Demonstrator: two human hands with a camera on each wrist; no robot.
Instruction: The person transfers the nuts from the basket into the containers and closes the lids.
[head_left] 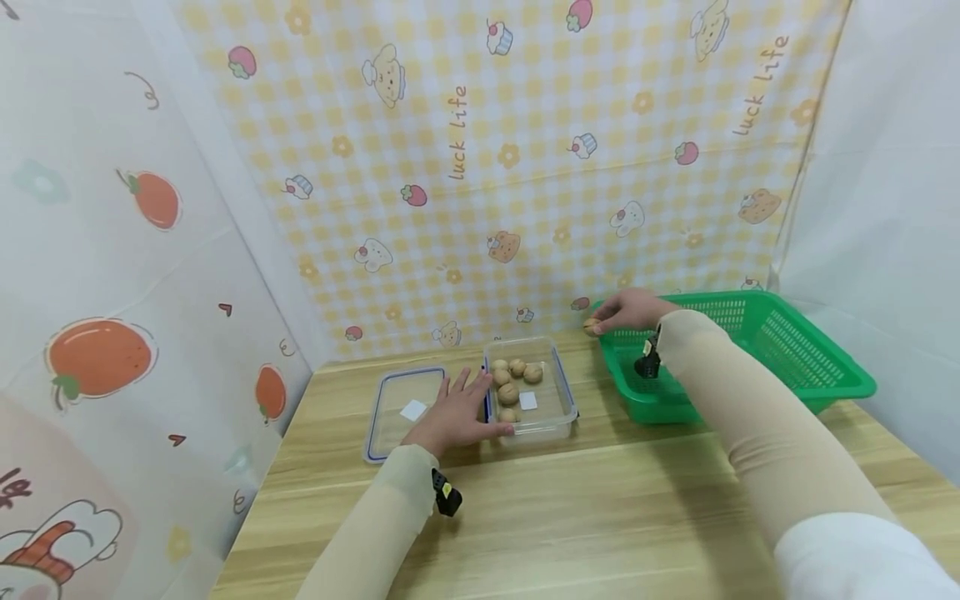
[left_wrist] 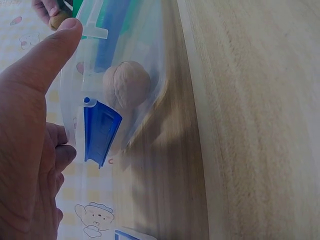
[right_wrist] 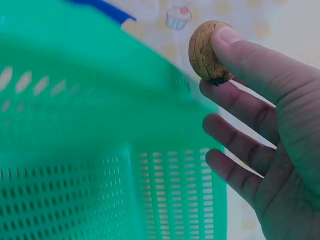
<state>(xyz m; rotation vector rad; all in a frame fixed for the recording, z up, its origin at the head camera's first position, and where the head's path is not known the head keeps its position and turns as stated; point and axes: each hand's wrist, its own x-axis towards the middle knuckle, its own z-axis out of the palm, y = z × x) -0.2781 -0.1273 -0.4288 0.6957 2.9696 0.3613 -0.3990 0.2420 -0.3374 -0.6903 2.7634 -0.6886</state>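
Observation:
A walnut (right_wrist: 207,52) is pinched between thumb and fingers of my right hand (head_left: 632,310), just past the left rim of the green basket (head_left: 813,333). My left hand (head_left: 456,414) rests along the left side of a clear plastic container (head_left: 551,429), its thumb at the near corner and its fingers spread along the edge. Several walnuts (head_left: 508,393) lie inside that container, mostly toward its left side. Through the clear wall in the left wrist view, one walnut (left_wrist: 127,85) shows beside a blue clip (left_wrist: 100,131).
A clear lid (head_left: 390,408) with a blue seal lies flat left of the container, partly behind my left hand. The basket stands at the right, on the wooden table (head_left: 570,517). A patterned cloth (head_left: 480,208) hangs behind.

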